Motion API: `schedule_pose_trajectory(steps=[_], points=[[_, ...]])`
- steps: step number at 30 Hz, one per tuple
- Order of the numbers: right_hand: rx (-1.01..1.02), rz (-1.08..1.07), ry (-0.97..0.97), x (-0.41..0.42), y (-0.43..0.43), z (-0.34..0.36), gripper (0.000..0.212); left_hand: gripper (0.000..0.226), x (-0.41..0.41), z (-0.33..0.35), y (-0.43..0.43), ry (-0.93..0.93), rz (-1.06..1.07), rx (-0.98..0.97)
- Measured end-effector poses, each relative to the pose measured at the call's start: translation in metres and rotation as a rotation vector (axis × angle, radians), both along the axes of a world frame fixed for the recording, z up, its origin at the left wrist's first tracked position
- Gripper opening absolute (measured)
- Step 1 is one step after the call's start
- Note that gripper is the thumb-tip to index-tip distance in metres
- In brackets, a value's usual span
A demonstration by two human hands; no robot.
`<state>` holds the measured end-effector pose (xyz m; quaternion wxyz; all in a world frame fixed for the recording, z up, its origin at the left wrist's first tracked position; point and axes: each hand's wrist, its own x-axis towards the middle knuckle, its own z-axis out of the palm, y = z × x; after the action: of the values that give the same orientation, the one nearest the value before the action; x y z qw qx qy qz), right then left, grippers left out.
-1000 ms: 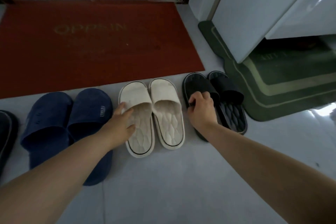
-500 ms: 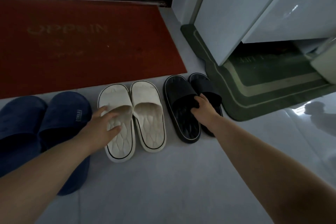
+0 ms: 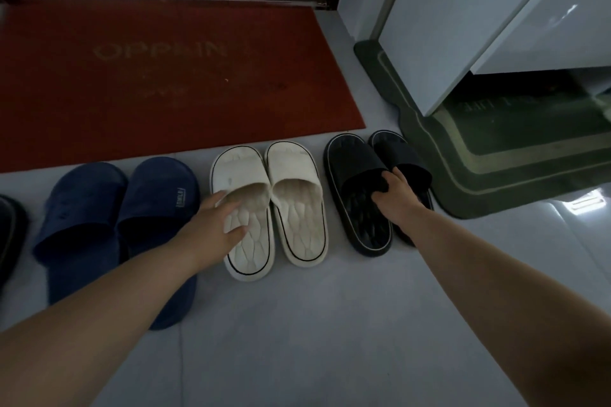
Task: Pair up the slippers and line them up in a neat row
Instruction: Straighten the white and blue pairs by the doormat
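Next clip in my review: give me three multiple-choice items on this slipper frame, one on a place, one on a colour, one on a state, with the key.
1. Where does the black pair lie?
A. On the red mat
B. At the right end of the row, beside the green mat
C. Left of the blue pair

2. What colour is the pair between the blue pair and the black pair?
A. White
B. Red
C. Green

3. What is the left hand doing?
A. Lifting a slipper clear of the floor
B. Resting on the left white slipper
C. Gripping the red mat

Key: 1 B, it sits next to the green mat. 2 A, the middle pair is white. 3 B, the fingers lie on its footbed while it rests on the floor.
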<state>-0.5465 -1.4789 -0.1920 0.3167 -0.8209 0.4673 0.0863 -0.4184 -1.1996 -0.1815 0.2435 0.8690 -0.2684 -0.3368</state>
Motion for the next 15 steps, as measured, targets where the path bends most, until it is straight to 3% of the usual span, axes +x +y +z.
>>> schedule_pose_trajectory(steps=[7,9,12,15], points=[[-0.079,-0.121,0.104,0.016,0.018,0.010,0.051,0.058,-0.002,0.009,0.013,0.019,0.042,-0.004],[-0.184,-0.119,-0.007,0.023,0.042,0.015,0.041,0.056,-0.001,0.012,0.020,-0.021,0.050,0.014],[-0.380,0.223,-0.246,0.039,0.092,0.018,0.030,0.062,0.014,0.020,0.034,-0.157,0.088,0.053],[-0.256,0.639,-0.280,0.063,0.146,0.018,0.030,0.072,0.042,0.016,0.065,-0.323,0.185,0.200]])
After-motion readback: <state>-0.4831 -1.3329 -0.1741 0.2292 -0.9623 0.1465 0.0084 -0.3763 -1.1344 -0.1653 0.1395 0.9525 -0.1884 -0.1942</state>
